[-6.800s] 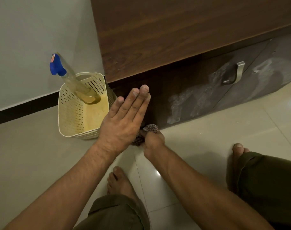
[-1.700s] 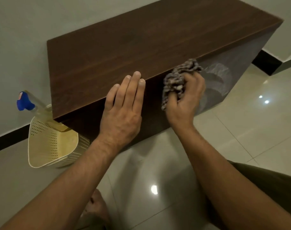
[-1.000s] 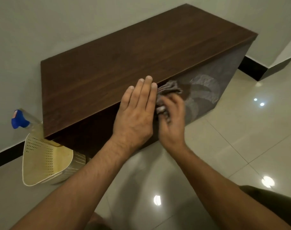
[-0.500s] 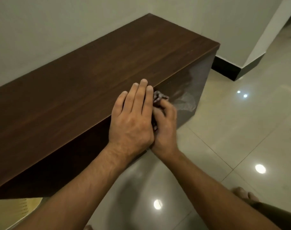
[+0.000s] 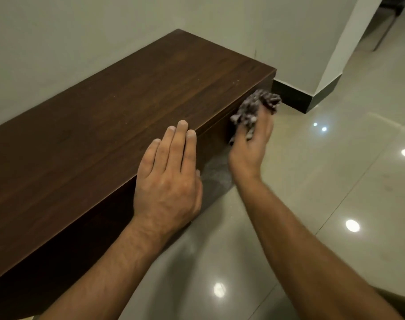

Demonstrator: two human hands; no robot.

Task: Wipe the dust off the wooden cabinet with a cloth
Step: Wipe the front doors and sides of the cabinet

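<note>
The left hand point(image 5: 168, 179) lies flat with its fingers straight and pressed together. Its palm is against the upper front of the long, low, dark brown wooden cabinet point(image 5: 118, 112), and its fingertips point(image 5: 182, 125) reach just over the front edge of the top. The thumb is mostly hidden behind the palm, on the side toward the other hand. Beyond this hand and to its right, apart from it, the right hand point(image 5: 248, 146) has its fingers curled round a bunched, nubbly grey-brown cloth point(image 5: 254, 107), gripping it so that the wad bulges out above the fingers. It holds the cloth against the cabinet's front face, just under the top edge and close to the far corner. The right hand is slightly blurred, so how each finger lies cannot be told

Between the two hands, below the right wrist, a pale greyish dusty smear point(image 5: 216, 174) shows on the dark front panel near the floor. The cabinet's top stretches away from the left hand's fingertips, with a few faint pale specks on its grain. A plain off-white wall point(image 5: 81, 31) rises behind the cabinet, beyond both hands. Past the cloth, a black skirting strip point(image 5: 291, 98) runs along the base of the wall and turns round a corner. Under both forearms and to the right of the right hand lies a glossy beige tiled floor point(image 5: 335, 181) with several bright round light reflections
</note>
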